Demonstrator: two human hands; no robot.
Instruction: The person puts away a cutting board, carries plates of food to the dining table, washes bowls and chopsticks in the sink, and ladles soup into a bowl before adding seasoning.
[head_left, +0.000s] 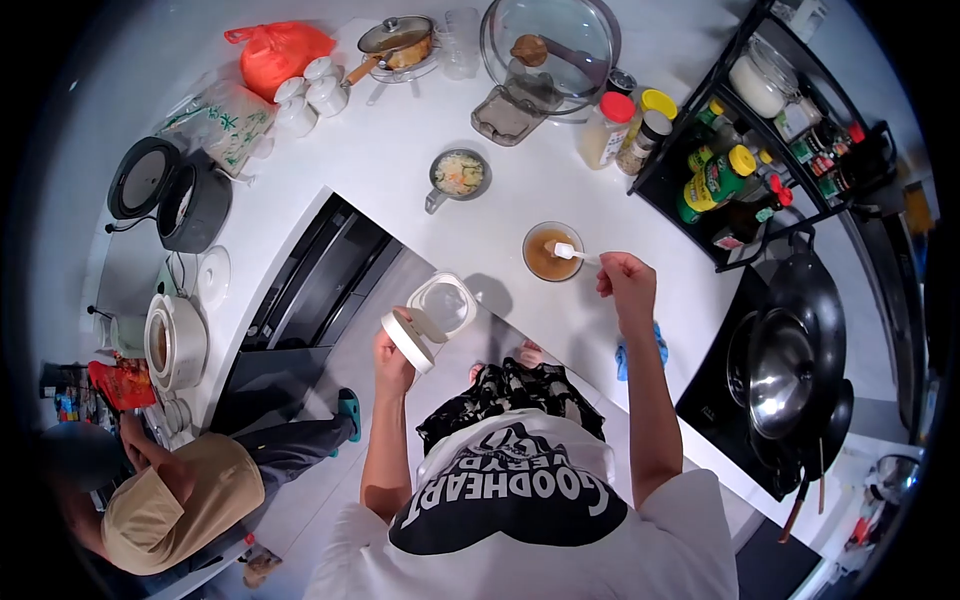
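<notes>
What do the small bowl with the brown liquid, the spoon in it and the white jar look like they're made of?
Bowl: probably clear glass, since the liquid shows through its rim. Spoon: white, matte, likely plastic or ceramic. Jar in the left hand: white and opaque, seemingly plastic.

1. A rice cooker [170,195] stands open at the far left of the white bench [400,150].
2. An orange plastic bag [280,50] lies near the back edge, just beside small white cups [310,92].
3. A lidded saucepan [398,42] sits next to a big glass lid [548,45].
4. A metal cup of chopped food [460,174] rests mid-bench.
5. Spice jars [625,125] stand beside a black rack of bottles [760,150].
6. A wok [785,360] sits on the stove.
7. Another person [160,490] crouches at lower left.
</notes>
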